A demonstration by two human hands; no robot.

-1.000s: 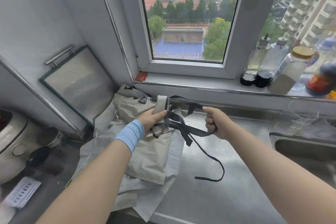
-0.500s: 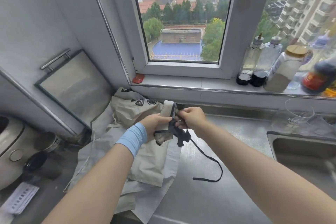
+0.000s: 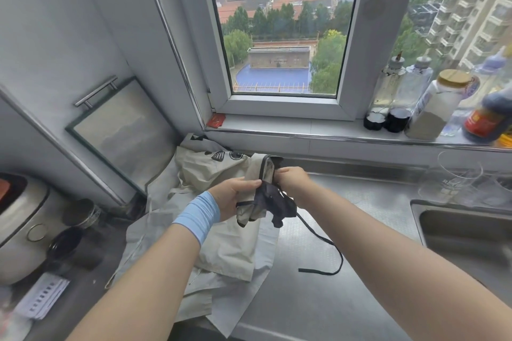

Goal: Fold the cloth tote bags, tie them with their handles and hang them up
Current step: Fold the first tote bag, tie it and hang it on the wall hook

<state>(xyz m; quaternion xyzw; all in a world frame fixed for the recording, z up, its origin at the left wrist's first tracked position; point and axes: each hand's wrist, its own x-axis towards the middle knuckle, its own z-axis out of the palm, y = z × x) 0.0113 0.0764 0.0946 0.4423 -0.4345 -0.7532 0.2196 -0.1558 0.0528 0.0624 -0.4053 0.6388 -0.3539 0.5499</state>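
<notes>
Right of my right hand (image 3: pixel 293 183) the counter (image 3: pixel 374 191) lies open — glasses (image 3: pixel 457 177) and sink (image 3: pixel 471 232) beyond; heaped bags (image 3: pixel 205 166) crowd my left hand (image 3: pixel 235 196).

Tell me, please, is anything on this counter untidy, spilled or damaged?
Nothing looks spilled or broken. One loose black fabric handle trails from the folded beige tote bag onto the steel counter, and more beige cloth bags lie rumpled underneath it.
</notes>
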